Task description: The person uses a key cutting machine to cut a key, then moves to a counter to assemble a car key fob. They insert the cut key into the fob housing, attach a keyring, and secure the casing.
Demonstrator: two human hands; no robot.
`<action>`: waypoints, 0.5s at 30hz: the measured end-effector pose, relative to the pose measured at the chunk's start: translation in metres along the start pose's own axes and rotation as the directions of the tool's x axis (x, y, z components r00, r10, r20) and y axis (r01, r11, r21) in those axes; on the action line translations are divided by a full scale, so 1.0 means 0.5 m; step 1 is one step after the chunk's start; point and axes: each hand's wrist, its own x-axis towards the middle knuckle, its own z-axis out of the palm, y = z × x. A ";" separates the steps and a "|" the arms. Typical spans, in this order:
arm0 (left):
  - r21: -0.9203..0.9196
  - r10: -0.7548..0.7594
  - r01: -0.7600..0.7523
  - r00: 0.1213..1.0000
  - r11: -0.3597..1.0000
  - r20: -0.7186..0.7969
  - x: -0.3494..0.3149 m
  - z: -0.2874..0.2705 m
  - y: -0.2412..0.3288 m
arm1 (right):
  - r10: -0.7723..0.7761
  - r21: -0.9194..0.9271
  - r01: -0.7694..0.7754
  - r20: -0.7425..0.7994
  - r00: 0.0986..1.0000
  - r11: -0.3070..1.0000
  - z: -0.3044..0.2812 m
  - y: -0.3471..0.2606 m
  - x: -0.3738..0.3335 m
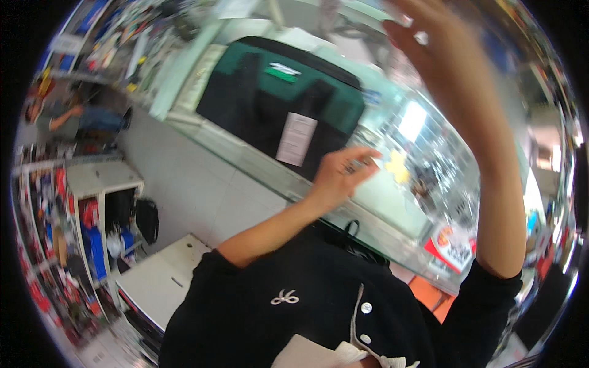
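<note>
Head view: left hand [339, 173] over glass counter [392, 196] edge.

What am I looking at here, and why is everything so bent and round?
This is one picture from a wide fisheye camera worn on a person's head, looking down, which is why straight edges curve. No machine is involved, only two bare hands. The black top at the bottom is the wearer's own. The left hand reaches toward a glass counter, fingers pinched on something small that is too blurred to name. The right hand is raised high with open fingers and holds nothing. On the counter stands a green and black bag with a paper tag. Another person sits far left by crowded shelves.
</note>
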 end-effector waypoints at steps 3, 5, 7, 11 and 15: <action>-0.244 -0.082 0.086 0.996 0.966 0.026 -0.016 -0.026 -0.016 | -0.148 0.284 0.118 0.086 0.985 0.952 0.147 -0.076 0.146; -0.318 -0.088 0.101 0.995 0.943 0.055 -0.027 -0.050 -0.020 | 0.038 0.369 -0.186 0.372 0.927 0.911 0.245 -0.126 0.234; -0.410 -0.082 0.127 0.989 0.903 0.125 -0.033 -0.085 -0.020 | 0.031 0.607 -0.457 0.580 0.814 0.650 0.326 -0.170 0.285; -0.535 -0.082 0.120 0.992 0.836 0.095 -0.040 -0.165 -0.010 | -0.003 0.639 -0.678 0.728 0.685 0.363 0.456 -0.248 0.354; -0.501 -0.129 0.134 0.991 0.855 0.045 -0.039 -0.255 0.004 | 0.041 0.662 -0.747 0.746 0.664 0.055 0.538 -0.310 0.400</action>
